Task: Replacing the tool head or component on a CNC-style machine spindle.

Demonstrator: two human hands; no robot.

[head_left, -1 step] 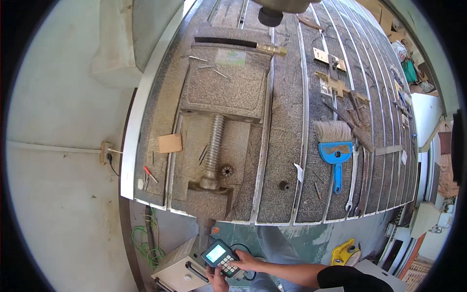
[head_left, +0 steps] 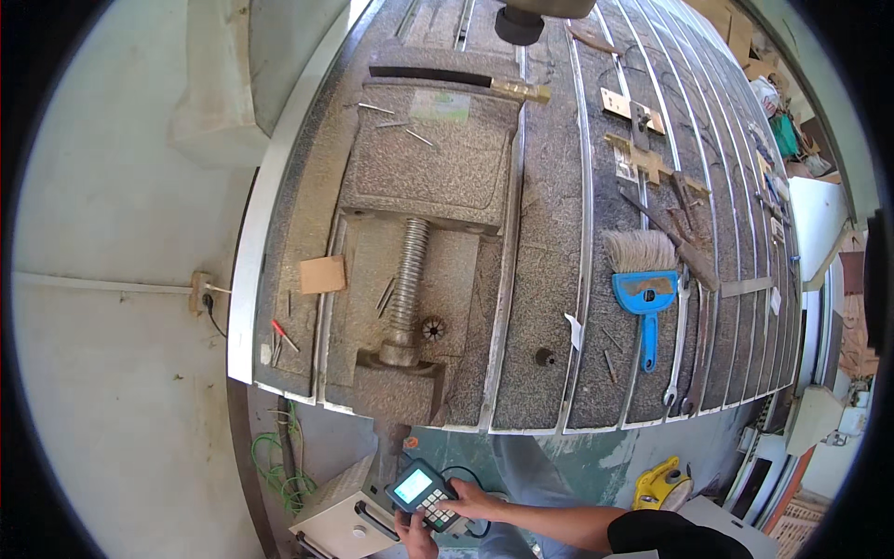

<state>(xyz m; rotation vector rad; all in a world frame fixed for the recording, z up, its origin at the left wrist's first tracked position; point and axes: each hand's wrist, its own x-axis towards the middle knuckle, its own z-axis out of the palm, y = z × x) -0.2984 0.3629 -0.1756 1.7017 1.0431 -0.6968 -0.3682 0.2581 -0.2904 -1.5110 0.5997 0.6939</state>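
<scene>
A black handheld controller (head_left: 421,491) with a lit screen and a keypad is held low in the view, in front of the machine bed. My left hand (head_left: 416,538) grips its lower left edge, with the thumb up by the keys. From the right, my right hand (head_left: 473,501) is closed around the other side, a digit resting over the keypad. Some of the fingers are hidden behind the controller. A dark cable (head_left: 480,477) loops beside my right hand.
The slotted machine bed (head_left: 549,233) carries a vise (head_left: 433,158) with a screw, a blue brush (head_left: 644,291), wrenches (head_left: 677,345), a collet (head_left: 434,328) and a hose (head_left: 430,74). A spindle (head_left: 519,26) hangs above. A light cabinet (head_left: 335,512) and a yellow tool (head_left: 658,483) stand below.
The bed and the things on it sit very slightly shifted in the view. Both hands and the controller stay in the same place.
</scene>
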